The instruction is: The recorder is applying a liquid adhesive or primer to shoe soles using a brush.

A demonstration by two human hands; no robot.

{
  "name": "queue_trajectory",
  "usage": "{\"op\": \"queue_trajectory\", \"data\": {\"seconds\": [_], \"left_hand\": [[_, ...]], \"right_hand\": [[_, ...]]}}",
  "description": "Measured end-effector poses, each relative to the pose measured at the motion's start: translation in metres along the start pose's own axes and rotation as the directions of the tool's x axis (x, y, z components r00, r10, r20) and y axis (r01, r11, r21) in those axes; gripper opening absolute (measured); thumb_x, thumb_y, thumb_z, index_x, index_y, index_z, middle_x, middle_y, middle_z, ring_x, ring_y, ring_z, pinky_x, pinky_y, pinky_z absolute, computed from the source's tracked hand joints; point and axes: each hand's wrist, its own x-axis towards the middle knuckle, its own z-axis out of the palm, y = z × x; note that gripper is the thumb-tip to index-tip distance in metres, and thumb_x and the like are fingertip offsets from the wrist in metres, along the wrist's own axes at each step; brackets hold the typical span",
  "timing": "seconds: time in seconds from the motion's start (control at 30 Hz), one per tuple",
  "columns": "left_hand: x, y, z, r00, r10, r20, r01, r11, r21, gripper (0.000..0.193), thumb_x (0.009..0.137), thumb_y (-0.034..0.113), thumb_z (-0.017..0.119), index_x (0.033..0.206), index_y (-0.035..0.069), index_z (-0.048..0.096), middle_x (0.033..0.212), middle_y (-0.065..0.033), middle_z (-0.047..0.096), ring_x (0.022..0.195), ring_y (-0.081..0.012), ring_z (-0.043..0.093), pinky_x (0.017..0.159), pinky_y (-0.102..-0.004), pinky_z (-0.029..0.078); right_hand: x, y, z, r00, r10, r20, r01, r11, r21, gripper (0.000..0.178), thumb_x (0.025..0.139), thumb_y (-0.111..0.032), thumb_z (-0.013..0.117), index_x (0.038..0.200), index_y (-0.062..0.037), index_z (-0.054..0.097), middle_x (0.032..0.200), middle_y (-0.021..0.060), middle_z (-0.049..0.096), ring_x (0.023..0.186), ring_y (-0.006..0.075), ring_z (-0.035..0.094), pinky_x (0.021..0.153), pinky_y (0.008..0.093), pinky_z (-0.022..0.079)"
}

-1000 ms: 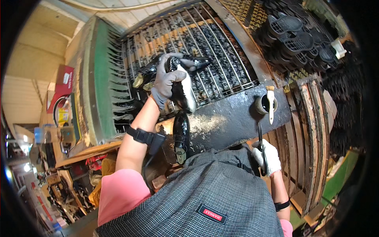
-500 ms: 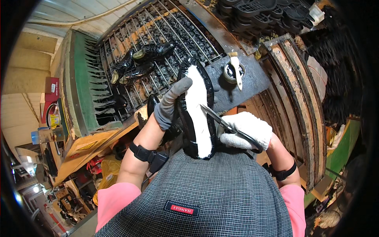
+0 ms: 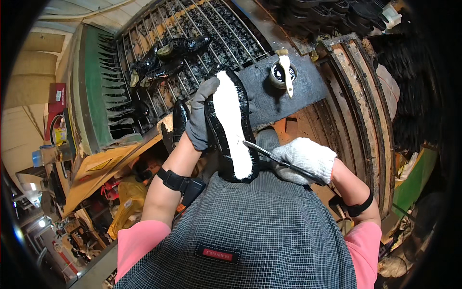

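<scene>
Nearest us, the checked apron [image 3: 269, 216] spreads below the black shoe [image 3: 231, 120], whose lower end overlaps the cloth in view; we cannot tell whether the two touch. The shoe is held underside up between our hands, its white underside bordered by a wrinkled black edge. To the right of its lower half, our right hand [image 3: 308, 160], in a white knitted glove, is closed round a slim metal tool [image 3: 269, 154]. The tool's tip crosses the shoe's right edge and reaches the white underside; we cannot tell whether it presses there. Our left hand [image 3: 198, 126], in a grey glove, is curled round the shoe's left edge, thumb along the rim, the other fingers mostly hidden.

Left of the shoe, just past our left wrist, sits a second black shoe [image 3: 180, 117], so we have little room there. To the shoe's right, an open stretch of dark tabletop [image 3: 260, 101] runs as far as a small pot [image 3: 275, 81], with a pale-handled brush [image 3: 287, 74] lying across it. Curved boards [image 3: 373, 120] bound us farther right of the shoe. Beyond its upper end begins the barred rack [image 3: 231, 41], bearing three shoes [image 3: 191, 45] to its upper left. A green panel [image 3: 91, 91] stands farther left, and black soles [image 3: 332, 17] pile up far off to the shoe's upper right.
</scene>
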Motion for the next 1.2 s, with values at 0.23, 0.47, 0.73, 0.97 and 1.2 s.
{"op": "queue_trajectory", "data": {"seconds": [0.23,0.47,0.73,0.97,1.2], "left_hand": [[0.015,-0.005,-0.029,1.000,-0.004,0.014,0.005,0.995,-0.102,0.052,0.098,0.044,0.053,0.126,0.000,0.062,0.114,-0.0322,0.068,0.098,-0.0424,0.072,0.087,-0.0530,0.061],[0.013,0.028,-0.083,0.991,0.013,-0.135,-0.025,0.996,-0.088,0.046,0.095,0.043,0.059,0.114,0.002,0.068,0.107,-0.0223,0.072,0.098,-0.0398,0.073,0.081,-0.0504,0.064],[0.036,0.057,-0.138,0.972,-0.192,-0.138,0.170,0.973,-0.159,0.046,0.098,0.049,0.060,0.106,0.006,0.070,0.091,-0.0140,0.073,0.086,-0.0330,0.075,0.071,-0.0387,0.064],[0.001,0.093,-0.123,0.883,-0.265,-0.387,0.418,0.818,0.395,0.110,0.088,0.056,0.072,0.163,0.010,0.006,0.147,-0.0160,0.048,0.124,-0.0273,0.057,0.101,-0.0493,0.051],[0.080,0.159,-0.231,0.898,0.379,0.223,0.196,-0.799,0.569,0.100,0.076,0.045,0.082,0.156,0.007,0.035,0.143,-0.0222,0.051,0.121,-0.0394,0.056,0.105,-0.0542,0.042]], "right_hand": [[0.062,0.004,0.006,0.980,0.194,-0.045,-0.192,0.980,0.048,0.010,0.074,-0.015,0.070,0.082,-0.0097,0.066,0.066,0.0117,0.065,0.065,0.0324,0.068,0.062,0.0424,0.052],[0.080,0.007,0.007,0.980,0.117,0.164,-0.121,0.992,0.017,0.013,0.070,-0.009,0.065,0.083,-0.0094,0.068,0.065,0.0136,0.063,0.064,0.0339,0.067,0.062,0.0426,0.053],[0.186,0.039,0.045,0.873,0.346,-0.344,-0.203,0.899,0.389,0.028,0.094,-0.026,0.061,0.112,-0.0045,0.066,0.095,0.0183,0.072,0.083,0.0306,0.069,0.077,0.0381,0.054],[0.233,0.071,0.095,0.849,0.523,-0.077,-0.511,0.849,0.137,0.033,0.091,-0.023,0.063,0.111,0.0026,0.054,0.094,0.0310,0.068,0.091,0.0492,0.066,0.080,0.0493,0.052],[0.235,0.061,0.095,0.913,0.391,-0.119,-0.395,0.919,-0.013,0.028,0.091,-0.022,0.063,0.106,-0.0001,0.052,0.090,0.0285,0.068,0.091,0.0496,0.066,0.080,0.0519,0.053]]}}
